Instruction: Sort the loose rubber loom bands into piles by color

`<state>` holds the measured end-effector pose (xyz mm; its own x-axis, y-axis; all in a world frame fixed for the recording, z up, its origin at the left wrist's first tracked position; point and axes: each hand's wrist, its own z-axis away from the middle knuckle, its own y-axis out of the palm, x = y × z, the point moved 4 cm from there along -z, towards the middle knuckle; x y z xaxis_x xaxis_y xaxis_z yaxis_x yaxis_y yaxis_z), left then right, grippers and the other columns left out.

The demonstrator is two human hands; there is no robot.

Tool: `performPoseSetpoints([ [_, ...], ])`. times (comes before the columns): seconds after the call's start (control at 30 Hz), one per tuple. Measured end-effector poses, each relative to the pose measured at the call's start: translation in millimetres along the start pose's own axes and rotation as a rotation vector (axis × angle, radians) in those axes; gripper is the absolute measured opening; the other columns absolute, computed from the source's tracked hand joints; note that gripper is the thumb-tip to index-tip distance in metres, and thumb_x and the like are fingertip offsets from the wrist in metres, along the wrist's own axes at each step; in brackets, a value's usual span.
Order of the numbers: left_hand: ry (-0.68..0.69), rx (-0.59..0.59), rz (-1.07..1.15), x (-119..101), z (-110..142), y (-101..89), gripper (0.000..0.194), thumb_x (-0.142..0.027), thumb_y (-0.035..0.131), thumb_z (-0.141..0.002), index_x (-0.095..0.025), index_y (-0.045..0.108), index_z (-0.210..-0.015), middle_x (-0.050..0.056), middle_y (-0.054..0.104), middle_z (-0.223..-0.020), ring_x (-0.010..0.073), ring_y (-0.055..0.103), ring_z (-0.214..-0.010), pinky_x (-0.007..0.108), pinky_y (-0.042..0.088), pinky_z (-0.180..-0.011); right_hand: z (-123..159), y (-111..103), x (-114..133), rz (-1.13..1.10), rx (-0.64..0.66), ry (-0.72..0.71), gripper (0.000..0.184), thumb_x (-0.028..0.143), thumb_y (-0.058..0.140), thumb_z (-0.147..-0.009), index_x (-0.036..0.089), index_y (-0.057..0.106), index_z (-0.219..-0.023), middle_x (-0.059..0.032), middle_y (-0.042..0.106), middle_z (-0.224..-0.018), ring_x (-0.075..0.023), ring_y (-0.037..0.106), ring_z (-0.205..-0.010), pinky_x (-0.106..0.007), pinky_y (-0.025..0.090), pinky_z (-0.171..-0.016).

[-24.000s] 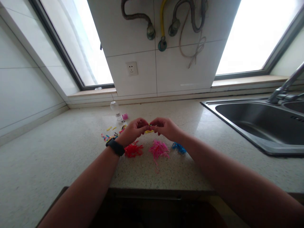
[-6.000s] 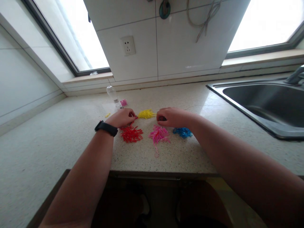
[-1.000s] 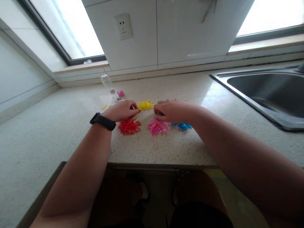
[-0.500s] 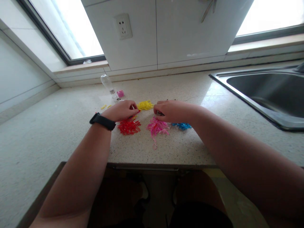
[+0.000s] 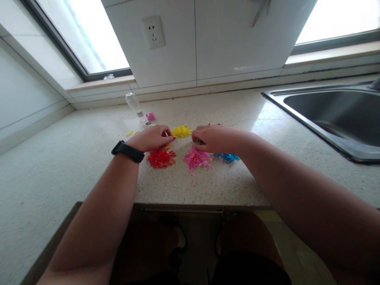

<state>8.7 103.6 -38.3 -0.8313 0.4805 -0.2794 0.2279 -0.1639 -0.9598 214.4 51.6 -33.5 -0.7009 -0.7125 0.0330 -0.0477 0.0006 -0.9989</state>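
My left hand, with a dark watch on its wrist, is closed in a pinch. A bit of red rubber band shows at its fingertips, just above the red pile of rubber bands. My right hand is curled closed behind the pink pile of rubber bands. Something dark shows within its fingers, too small to name. Between and beyond both hands lies a yellow pile of rubber bands. A blue pile of rubber bands is partly hidden by my right wrist.
A clear plastic bottle lies at the back left, beside a small pink item. Stray yellow bands sit left of my left hand. The steel sink is set into the speckled counter at right.
My hands were together around something small 24 seconds ago; now they are apart. The view has tilted down, and the yellow pile shows between them. Over the last second both hands have stayed nearly still.
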Motion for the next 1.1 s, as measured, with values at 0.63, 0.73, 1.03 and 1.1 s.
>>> performPoseSetpoints([
  [0.63,0.029,0.000,-0.013,-0.4,0.0,0.0,0.035,-0.049,0.056,-0.087,-0.018,0.067,-0.098,0.007,0.072,-0.089,0.0177,0.063,-0.074,0.030,0.044,-0.066,-0.1,1.3,1.4,0.029,0.007,0.013,0.029,0.039,0.048,-0.094,0.015,0.064,-0.103,-0.0124,0.065,-0.105,-0.0207,0.058,-0.083,-0.033,0.037,-0.070],
  [0.73,0.021,0.008,-0.014,-0.9,0.3,-0.1,0.035,-0.049,0.056,-0.086,-0.018,0.067,-0.098,0.007,0.072,-0.088,0.0180,0.063,-0.074,0.030,0.044,-0.066,0.5,0.6,2.3,0.031,0.013,0.018,0.029,0.039,0.049,-0.094,0.015,0.064,-0.103,-0.0125,0.065,-0.105,-0.0204,0.058,-0.083,-0.033,0.037,-0.070],
  [1.03,0.026,0.015,-0.017,-3.0,2.0,-0.9,0.035,-0.049,0.055,-0.087,-0.018,0.067,-0.099,0.007,0.072,-0.090,0.0183,0.063,-0.076,0.030,0.044,-0.067,1.8,-0.8,3.8,0.042,0.018,0.020,0.029,0.038,0.048,-0.095,0.015,0.064,-0.103,-0.0123,0.065,-0.104,-0.0193,0.058,-0.079,-0.033,0.037,-0.069],
  [1.1,0.025,0.016,-0.017,-2.3,1.7,-0.7,0.035,-0.049,0.055,-0.087,-0.018,0.067,-0.100,0.007,0.072,-0.092,0.0185,0.064,-0.077,0.030,0.044,-0.068,1.4,-0.5,3.9,0.044,0.018,0.015,0.029,0.038,0.048,-0.094,0.015,0.064,-0.103,-0.0124,0.065,-0.105,-0.0196,0.058,-0.080,-0.033,0.037,-0.070],
])
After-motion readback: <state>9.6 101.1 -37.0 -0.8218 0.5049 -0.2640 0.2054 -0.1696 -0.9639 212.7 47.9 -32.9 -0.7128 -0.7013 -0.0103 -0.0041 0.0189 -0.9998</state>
